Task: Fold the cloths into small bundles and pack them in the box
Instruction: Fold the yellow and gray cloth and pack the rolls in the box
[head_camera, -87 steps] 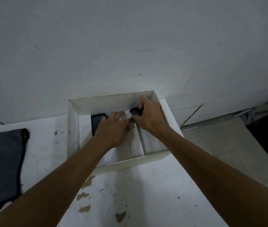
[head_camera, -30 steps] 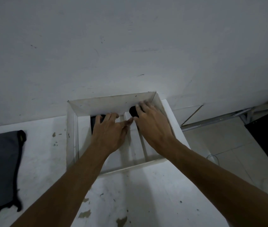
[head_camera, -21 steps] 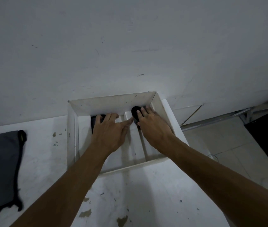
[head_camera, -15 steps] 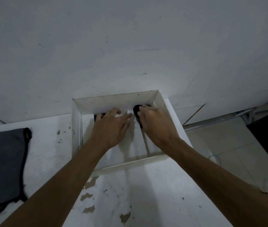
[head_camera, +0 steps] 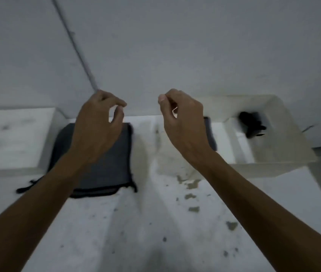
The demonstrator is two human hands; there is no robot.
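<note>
- A flat grey cloth [head_camera: 104, 160] lay on the white table [head_camera: 136, 222], under the left hand [head_camera: 97, 124].
- Both hands were up in the air, apart, fingers loosely curled, holding nothing; the right hand [head_camera: 183, 122] was nearer the box.
- The white box [head_camera: 269, 163] sat on the right with a small dark bundle [head_camera: 252, 123] inside.

Both hands up over the table [head_camera: 155, 232], holding nothing, fingers loosely curled. Left hand [head_camera: 98, 126] hangs above the grey cloth stack [head_camera: 108, 163], which lies flat left of the box [head_camera: 273, 163]. Right hand [head_camera: 183, 122] is between stack and box. A black bundle [head_camera: 252, 123] sits in the box's far-right compartment; another dark cloth [head_camera: 210, 134] is partly hidden behind the right wrist. Frame is blurry.
</note>
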